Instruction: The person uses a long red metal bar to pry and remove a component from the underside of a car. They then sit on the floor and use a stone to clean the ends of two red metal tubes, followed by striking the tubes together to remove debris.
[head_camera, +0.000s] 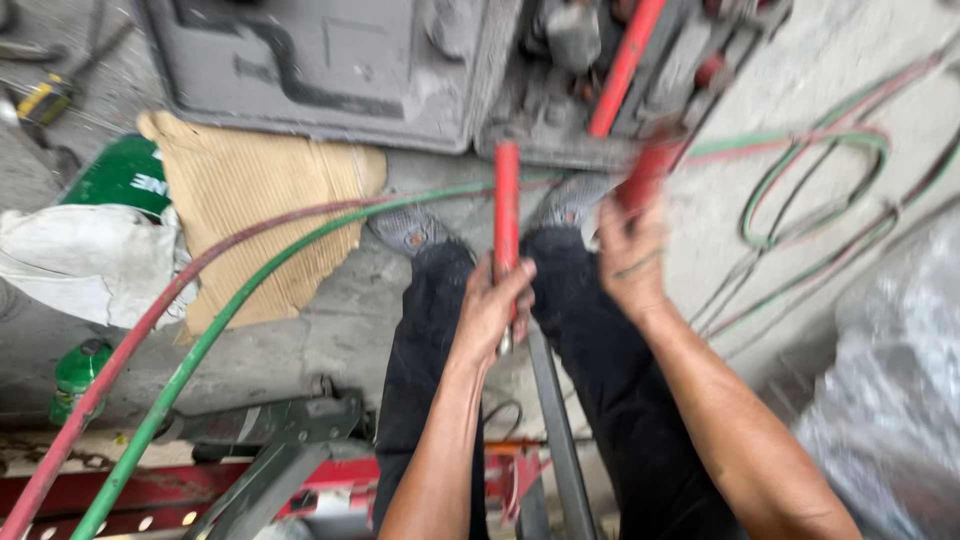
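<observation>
My left hand (492, 305) is closed around a straight red rod (507, 205) that stands nearly upright between my knees. My right hand (630, 255) grips another red handle (648, 170), which is blurred by motion. Above it a longer red bar (625, 65) slants toward a grey metal machine body (330, 65). My legs in dark trousers (590, 340) and grey shoes (408, 228) are under both hands.
A red hose (150, 320) and a green hose (215, 330) cross the concrete floor from lower left; more hose loops (810, 185) lie at right. A cardboard sheet (255, 215), white cloth (85, 260), green bottle (78, 372) and red metal frame (200, 495) are nearby.
</observation>
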